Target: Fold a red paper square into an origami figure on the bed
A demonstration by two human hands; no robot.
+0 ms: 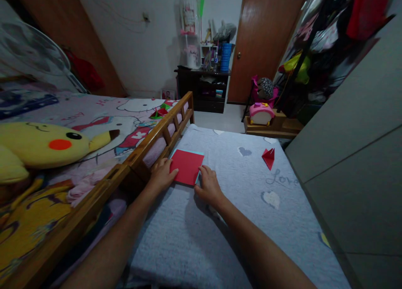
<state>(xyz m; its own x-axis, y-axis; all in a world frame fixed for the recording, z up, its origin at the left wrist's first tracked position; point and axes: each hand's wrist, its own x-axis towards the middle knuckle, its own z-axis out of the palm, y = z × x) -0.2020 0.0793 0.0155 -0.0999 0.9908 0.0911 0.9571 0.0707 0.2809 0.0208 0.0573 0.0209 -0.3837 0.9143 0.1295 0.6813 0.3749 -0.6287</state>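
A red square sheet of paper lies on a pale blue sheet underneath, on the grey blanket. My left hand rests at the red sheet's near left corner, fingers curled and touching its edge. My right hand sits at the near right corner, fingertips pinching the paper's edge. A folded red paper piece lies apart on the blanket to the right.
A wooden bed rail runs along the left, with a yellow plush toy behind it. More folded paper lies on the bed. A grey wall borders the right. A dark cabinet and door stand at the back.
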